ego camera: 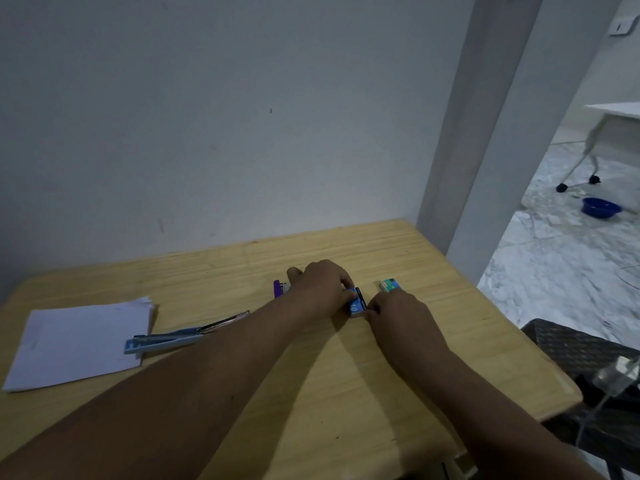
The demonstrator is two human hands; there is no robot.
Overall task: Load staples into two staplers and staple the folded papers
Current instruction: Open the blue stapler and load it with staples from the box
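Observation:
A small blue staple box [357, 304] lies on the wooden table [311, 375] between both hands. My left hand [320, 287] pinches its far end and my right hand [398, 311] grips its near end. A green and white staple box [389, 285] sits just beyond my right hand. A purple stapler [278, 288] is mostly hidden behind my left hand. A light blue stapler [180, 336] lies swung open next to the folded white papers [76, 344] at the left.
The table stands against a grey wall, its right edge by a doorway. A dark woven chair [581, 344] is at the right. On the floor beyond are a blue bowl [601, 206] and a wheeled white table [609, 133].

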